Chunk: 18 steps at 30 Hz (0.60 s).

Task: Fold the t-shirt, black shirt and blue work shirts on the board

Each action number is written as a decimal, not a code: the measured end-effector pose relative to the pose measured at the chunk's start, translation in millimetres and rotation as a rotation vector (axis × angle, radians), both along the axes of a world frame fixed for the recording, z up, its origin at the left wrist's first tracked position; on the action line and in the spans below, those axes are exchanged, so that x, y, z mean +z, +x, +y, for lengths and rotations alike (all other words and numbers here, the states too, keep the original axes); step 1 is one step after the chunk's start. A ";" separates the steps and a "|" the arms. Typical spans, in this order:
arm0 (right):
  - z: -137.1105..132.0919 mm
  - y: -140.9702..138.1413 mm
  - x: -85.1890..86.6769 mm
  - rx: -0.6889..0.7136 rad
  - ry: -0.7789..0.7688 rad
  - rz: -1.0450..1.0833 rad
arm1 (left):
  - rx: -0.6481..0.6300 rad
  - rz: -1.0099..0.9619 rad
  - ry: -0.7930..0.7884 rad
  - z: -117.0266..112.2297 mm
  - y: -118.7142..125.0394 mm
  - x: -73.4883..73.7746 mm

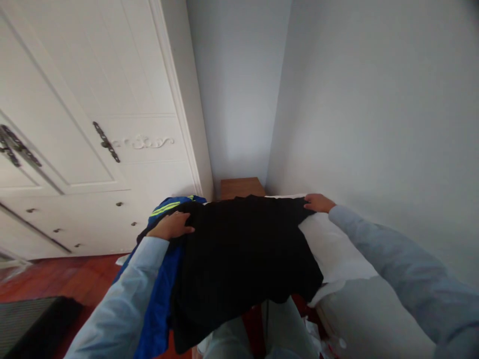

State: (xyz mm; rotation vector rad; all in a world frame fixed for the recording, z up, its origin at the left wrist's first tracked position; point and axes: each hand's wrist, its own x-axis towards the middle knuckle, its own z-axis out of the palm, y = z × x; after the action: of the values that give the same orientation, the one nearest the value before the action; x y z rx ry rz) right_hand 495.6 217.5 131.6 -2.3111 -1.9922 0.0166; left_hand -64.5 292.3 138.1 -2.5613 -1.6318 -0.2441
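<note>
A black T-shirt (247,249) lies spread out in front of me, its lower edge drooping toward my legs. On its left sleeve rests my left hand (171,226), thumb and fingers apart on the fabric. My right hand (319,202) is closed at the end of the opposite sleeve, fingertips pinching the cloth. Beneath the shirt on the left is a blue garment (159,299) with yellow-green stripes, hanging down the side. White cloth (333,244) shows under the shirt on the right. What supports the clothes is mostly hidden.
A white wardrobe (149,94) with dark metal handles stands at the left. Pale walls (359,109) meet in the corner ahead, where a brown wooden surface (241,187) shows behind the shirt. Reddish wood floor (71,274) and a dark ribbed object (33,319) are at lower left.
</note>
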 end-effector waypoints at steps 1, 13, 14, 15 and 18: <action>0.2 -6.6 -10.5 0.026 -0.034 -0.027 | -0.039 0.044 -0.063 -0.5 6.1 -4.3; 14.6 -61.9 -46.6 0.386 -0.100 0.044 | -0.190 0.198 -0.425 -2.9 68.4 -82.1; 17.5 -56.7 -50.3 0.345 -0.115 0.047 | -0.181 0.217 -0.462 -5.1 66.5 -88.6; 21.1 -51.8 -53.8 0.307 -0.129 0.055 | -0.178 0.224 -0.481 -6.9 64.5 -93.4; 36.5 -48.0 -61.4 0.246 -0.139 0.100 | -0.211 0.151 -0.376 -8.0 63.3 -99.1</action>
State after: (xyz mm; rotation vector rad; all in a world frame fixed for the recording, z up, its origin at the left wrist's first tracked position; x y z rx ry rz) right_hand 447.6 254.0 70.3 -2.0766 -2.2745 0.2906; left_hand -1.2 284.3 39.0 -2.9416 -1.4716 0.2634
